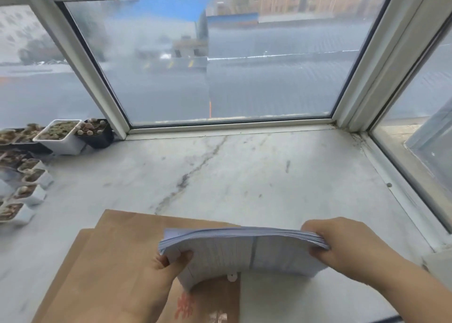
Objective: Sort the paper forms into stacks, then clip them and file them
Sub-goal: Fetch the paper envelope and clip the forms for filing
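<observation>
Both hands hold a stack of forms above brown envelopes on a marble tabletop.

The pale, grey-veined marble tabletop (244,171) runs up to a white-framed window (220,124) at 12 o'clock. Flat brown paper envelopes (117,256) lie at 7 o'clock. Above them, at 6 o'clock, is the thick stack of white printed paper forms (244,251), bowed in the middle. The left hand (156,273) pinches its left corner in a closed grip; the right hand (347,244) grips its right edge. Small white and black square pots of succulents (61,134) sit at 9 to 10 o'clock.
</observation>
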`<act>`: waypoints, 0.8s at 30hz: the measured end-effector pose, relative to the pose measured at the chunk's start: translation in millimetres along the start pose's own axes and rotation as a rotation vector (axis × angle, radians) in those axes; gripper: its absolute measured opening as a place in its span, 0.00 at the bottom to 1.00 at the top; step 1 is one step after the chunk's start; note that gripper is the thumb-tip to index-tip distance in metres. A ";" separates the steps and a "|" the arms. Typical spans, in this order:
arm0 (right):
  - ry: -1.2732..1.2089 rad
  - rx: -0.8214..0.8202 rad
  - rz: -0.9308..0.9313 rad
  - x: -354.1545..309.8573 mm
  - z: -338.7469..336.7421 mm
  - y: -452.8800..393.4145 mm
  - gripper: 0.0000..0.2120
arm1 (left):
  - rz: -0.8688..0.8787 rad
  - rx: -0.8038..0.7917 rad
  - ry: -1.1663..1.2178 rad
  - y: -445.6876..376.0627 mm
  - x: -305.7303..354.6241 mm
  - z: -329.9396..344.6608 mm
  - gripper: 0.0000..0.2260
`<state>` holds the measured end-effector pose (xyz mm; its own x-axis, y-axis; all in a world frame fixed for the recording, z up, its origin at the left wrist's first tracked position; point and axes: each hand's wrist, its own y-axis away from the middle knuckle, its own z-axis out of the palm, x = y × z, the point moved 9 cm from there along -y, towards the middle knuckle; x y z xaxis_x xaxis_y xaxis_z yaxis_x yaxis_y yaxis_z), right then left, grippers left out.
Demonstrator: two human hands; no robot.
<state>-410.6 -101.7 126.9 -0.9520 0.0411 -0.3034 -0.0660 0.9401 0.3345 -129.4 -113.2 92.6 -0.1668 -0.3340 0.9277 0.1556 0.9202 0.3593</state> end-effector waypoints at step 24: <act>-1.250 0.405 0.112 69.2 63.3 -10.2 0.41 | 0.248 0.138 -0.179 -9.3 -44.2 -13.0 0.11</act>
<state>-456.9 -86.9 46.0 -0.0151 0.2022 -0.9792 0.2958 0.9364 0.1888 -110.8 -109.6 49.6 -0.3105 -0.0669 0.9482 0.0815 0.9920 0.0967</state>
